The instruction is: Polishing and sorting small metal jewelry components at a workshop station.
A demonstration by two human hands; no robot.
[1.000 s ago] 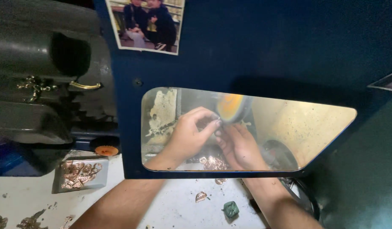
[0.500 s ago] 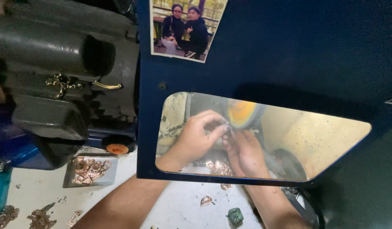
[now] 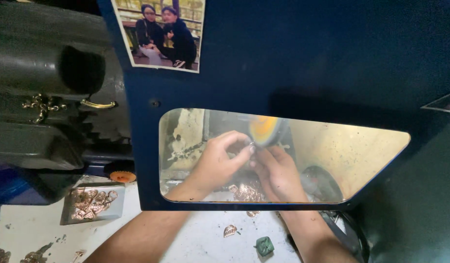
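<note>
Guard panel [image 3: 303, 58] deep navy blue, plain. Window pane [image 3: 351, 151] yellowish, speckled with dark spots. Spinning wheel [image 3: 262, 129] orange-yellow, blurred. Small piece [image 3: 251, 145] at fingertips possibly silvery, hard to tell. Machine body [image 3: 35, 97] dark grey-green. Knob [image 3: 122, 176] orange. Tray [image 3: 91, 204] grey, holding coppery-gold pieces [image 3: 91, 200]. Desk [image 3: 205, 243] off-white, stained. Lump [image 3: 265, 246] dark green.

Both forearms bare — no sleeves, gloves or rings visible on left hand [image 3: 216, 163] or right hand [image 3: 279, 173].
</note>
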